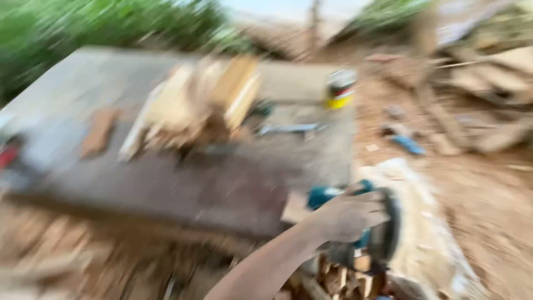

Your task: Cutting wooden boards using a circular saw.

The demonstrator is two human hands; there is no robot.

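Observation:
The whole view is blurred by motion. My right hand (348, 215) reaches out from the bottom middle and grips a teal and black hand-held power saw (373, 226) at the near right corner of a dark workbench (183, 189). The saw hangs just off the bench's edge, above short stacked wood offcuts (344, 280). My left hand is out of sight.
A heap of pale wood pieces (194, 108) lies mid-bench, with a yellow and white can (340, 89) at the far right corner and a red object (8, 155) at the left edge. A pale dusty sack (427, 244) sits right of the saw. Planks and scraps (477, 111) litter the dirt ground.

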